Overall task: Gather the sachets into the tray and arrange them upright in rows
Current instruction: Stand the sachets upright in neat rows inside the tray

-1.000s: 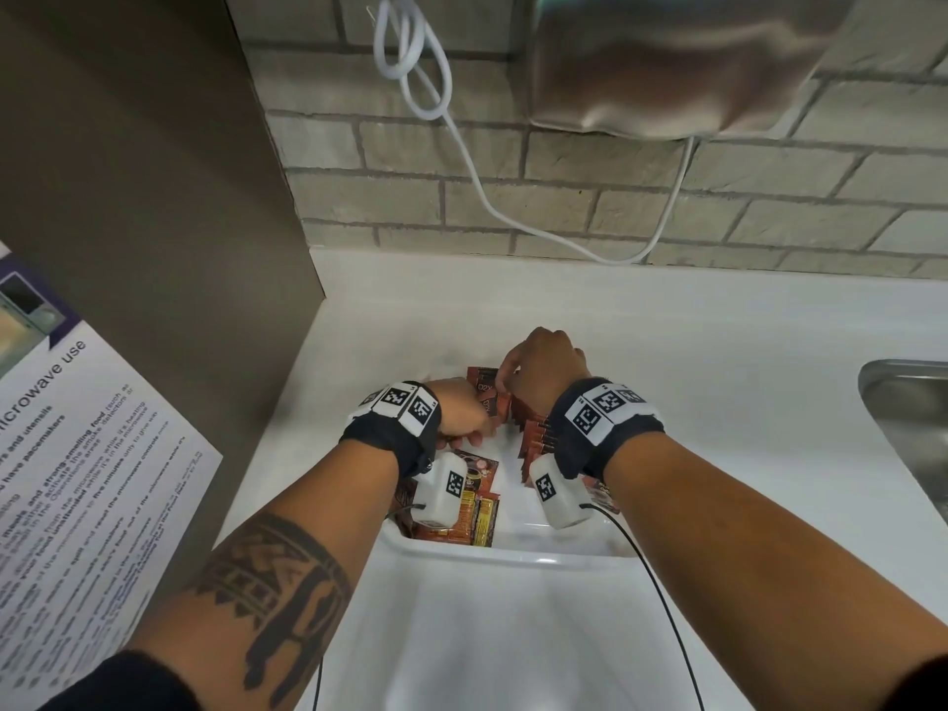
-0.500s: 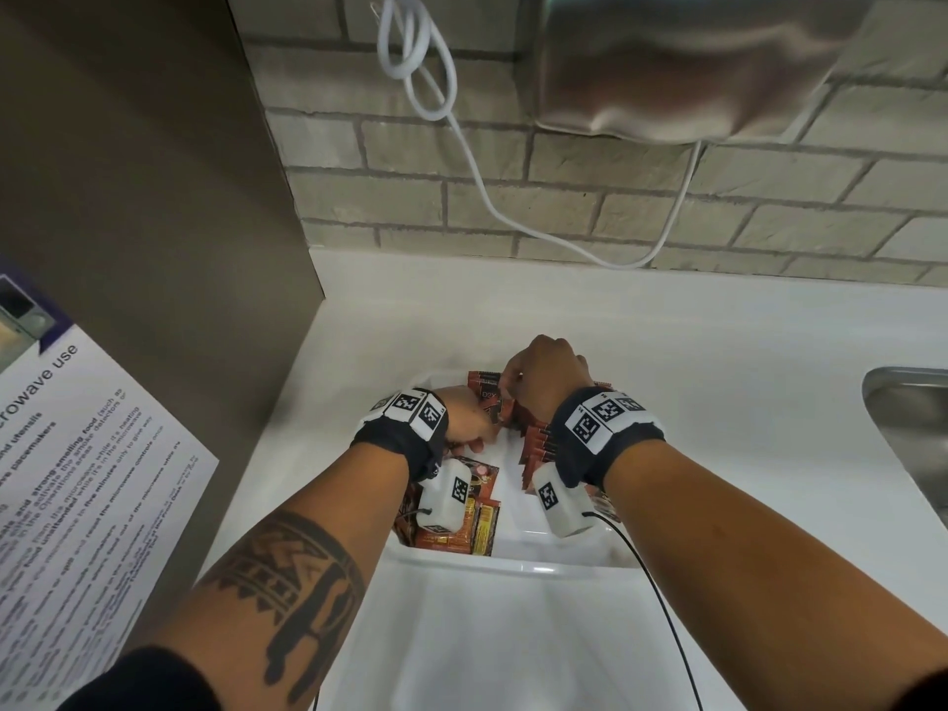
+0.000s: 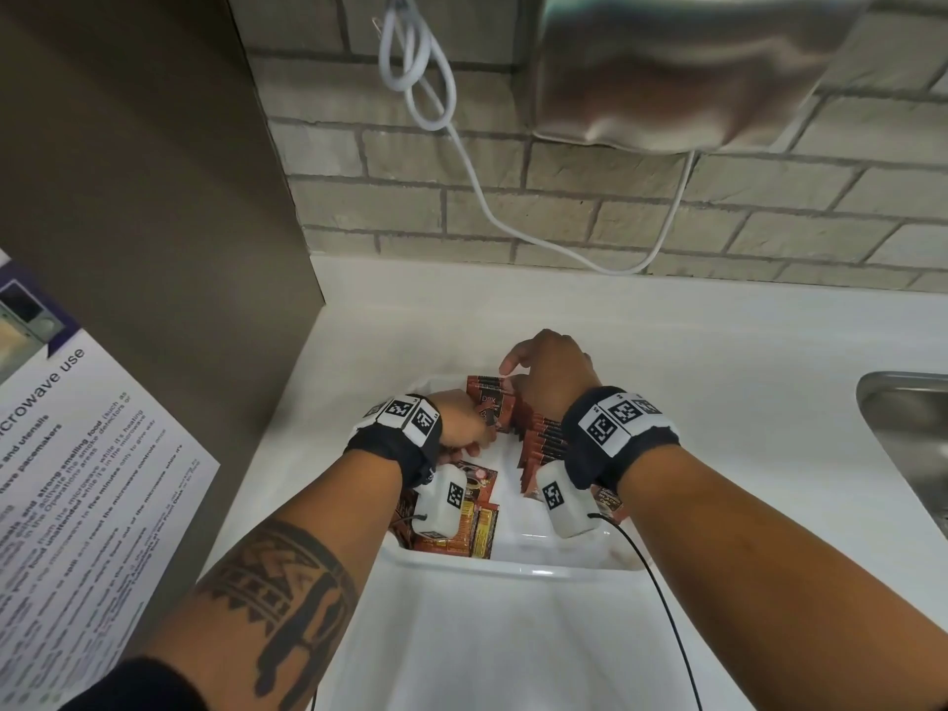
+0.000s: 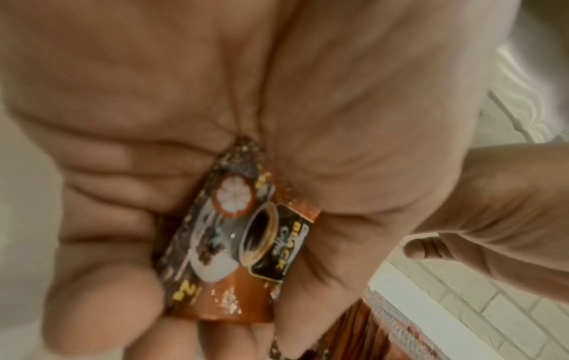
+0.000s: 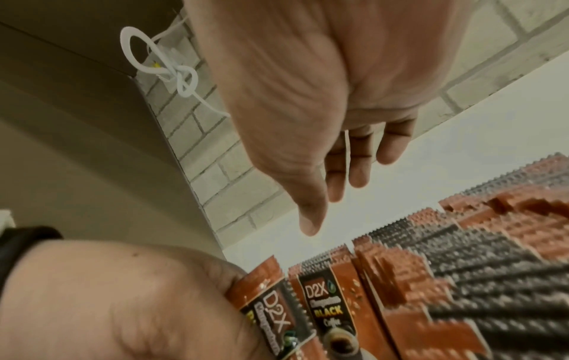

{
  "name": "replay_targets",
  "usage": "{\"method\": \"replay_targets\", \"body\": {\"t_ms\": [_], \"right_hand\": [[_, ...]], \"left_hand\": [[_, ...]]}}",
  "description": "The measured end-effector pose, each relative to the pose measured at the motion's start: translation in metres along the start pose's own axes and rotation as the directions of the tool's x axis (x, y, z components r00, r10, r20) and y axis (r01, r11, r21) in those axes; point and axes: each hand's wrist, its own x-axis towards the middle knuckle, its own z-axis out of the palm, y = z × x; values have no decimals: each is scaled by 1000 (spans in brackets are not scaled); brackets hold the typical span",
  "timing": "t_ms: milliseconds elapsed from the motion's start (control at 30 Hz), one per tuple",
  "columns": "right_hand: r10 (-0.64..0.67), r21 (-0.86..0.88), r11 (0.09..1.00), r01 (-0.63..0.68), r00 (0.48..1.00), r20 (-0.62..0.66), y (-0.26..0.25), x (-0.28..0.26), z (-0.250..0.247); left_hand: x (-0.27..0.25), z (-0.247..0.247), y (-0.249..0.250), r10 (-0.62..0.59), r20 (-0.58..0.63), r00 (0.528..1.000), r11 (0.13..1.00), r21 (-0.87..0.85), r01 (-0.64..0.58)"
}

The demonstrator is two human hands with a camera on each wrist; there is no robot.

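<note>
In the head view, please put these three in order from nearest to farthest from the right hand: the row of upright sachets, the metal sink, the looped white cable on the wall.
From the right hand:
1. Row of upright sachets, in the tray directly beneath it.
2. Metal sink, at the counter's right edge.
3. Looped white cable, high on the brick wall.

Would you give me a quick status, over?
Left hand grips one sachet. Right hand open above upright row. Loose sachets still flat in tray.
</note>
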Motion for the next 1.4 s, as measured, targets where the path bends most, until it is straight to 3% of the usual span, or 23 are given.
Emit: {"method": "replay_targets", "body": {"t_ms": [100,200,233,300,467,600,700,767,833,967,1067,1267,1400], "right_hand": [[-81,95,992,79,996,21,1,-6,-6],[-118,205,974,100,990,75,-2,-13,-12],[-110,263,961,90,992,60,-2,-14,-14],[-93,355,932,80,995,21,-1,-14,-18],[-92,398,914,78,996,16,-1,-15,-25],[-103,281,955,98,995,1,-5,-16,-25],[-81,200,977,75,996,25,-6,-14,-23],[-55,128,991,48,997,53,-7,-11,-20],[-7,52,999,3,997,73,-7,-8,-14],[41,-13,999,-40,995,89,-11,-9,-6],[53,-19,998,-51,994,98,-11,-9,1],[64,-64,996,-57,992,112,-8,-4,12],[48,-93,995,-37,992,118,-7,-3,11]], "left_hand": [[-8,-8,0,65,39,997,985,-163,-58],[-18,-14,-4,237,51,970,807,-566,-167],[-20,-15,-6,292,35,956,745,-635,-204],[-23,-18,-8,352,-10,936,706,-654,-273],[-20,-23,-13,337,-241,910,784,-463,-413],[-18,-23,-15,302,-344,889,883,-250,-397],[-25,-26,-7,228,-366,902,972,137,-191],[-29,-27,-2,130,-396,909,969,244,-32],[-27,-25,-1,102,-424,900,958,284,25],[-17,-13,2,118,-213,970,911,412,-20],[1,-3,2,95,-75,993,878,476,-48],[16,7,7,92,24,995,815,572,-89],[29,8,3,90,27,996,815,573,-89]]}}
